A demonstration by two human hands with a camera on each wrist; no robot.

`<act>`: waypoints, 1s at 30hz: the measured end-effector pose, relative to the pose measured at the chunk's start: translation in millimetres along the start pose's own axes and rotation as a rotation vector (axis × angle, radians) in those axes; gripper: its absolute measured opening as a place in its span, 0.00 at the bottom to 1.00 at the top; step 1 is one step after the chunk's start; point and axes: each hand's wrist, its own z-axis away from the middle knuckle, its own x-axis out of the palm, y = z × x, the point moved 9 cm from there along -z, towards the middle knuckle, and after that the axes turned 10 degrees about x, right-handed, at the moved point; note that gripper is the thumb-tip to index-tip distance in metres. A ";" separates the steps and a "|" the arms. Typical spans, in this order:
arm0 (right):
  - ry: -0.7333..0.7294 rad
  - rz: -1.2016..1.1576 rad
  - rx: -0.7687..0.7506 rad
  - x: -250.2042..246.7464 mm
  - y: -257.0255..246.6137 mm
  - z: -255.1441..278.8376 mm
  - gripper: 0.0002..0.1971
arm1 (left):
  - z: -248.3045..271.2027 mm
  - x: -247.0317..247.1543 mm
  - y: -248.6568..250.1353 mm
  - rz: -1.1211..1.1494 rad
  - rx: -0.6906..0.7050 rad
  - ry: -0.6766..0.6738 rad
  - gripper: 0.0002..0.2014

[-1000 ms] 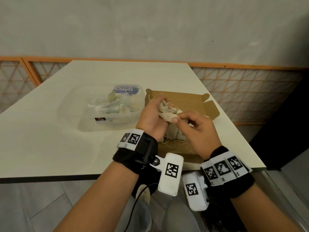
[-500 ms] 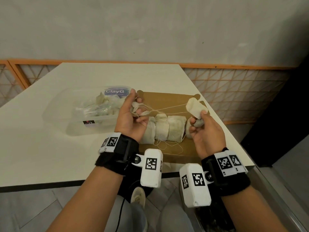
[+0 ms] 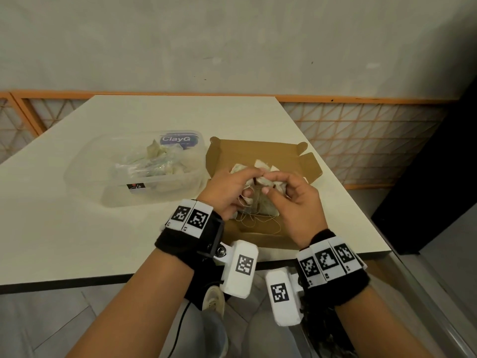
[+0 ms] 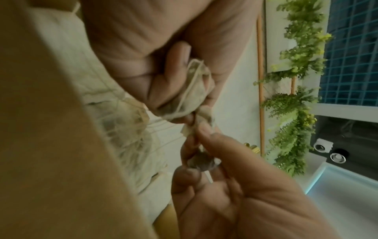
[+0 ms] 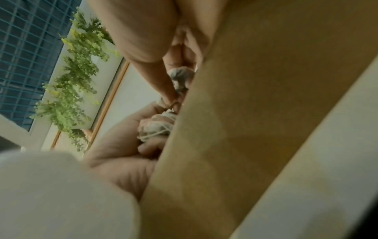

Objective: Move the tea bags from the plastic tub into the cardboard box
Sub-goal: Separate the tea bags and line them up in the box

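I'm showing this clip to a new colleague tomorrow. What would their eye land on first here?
Most likely the two hands meeting over the open cardboard box near the table's front edge: the left hand and right hand both pinch a clump of tea bags, loose strings dangling below. Left of the box, the clear plastic tub holds more bags.

My black wristbands [image 3: 185,244] carry white tags printed with black square codes; the clear plastic tub [image 3: 85,174] bears a blue label with white lettering, the open cardboard box [image 3: 260,153] is plain brown, the tea bags [image 3: 268,180] pale beige, the table [image 3: 77,228] cream
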 end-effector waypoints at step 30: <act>0.141 -0.261 0.243 -17.3 31.0 -16.0 0.13 | 14.9 -1.4 8.9 0.189 0.121 -0.053 0.06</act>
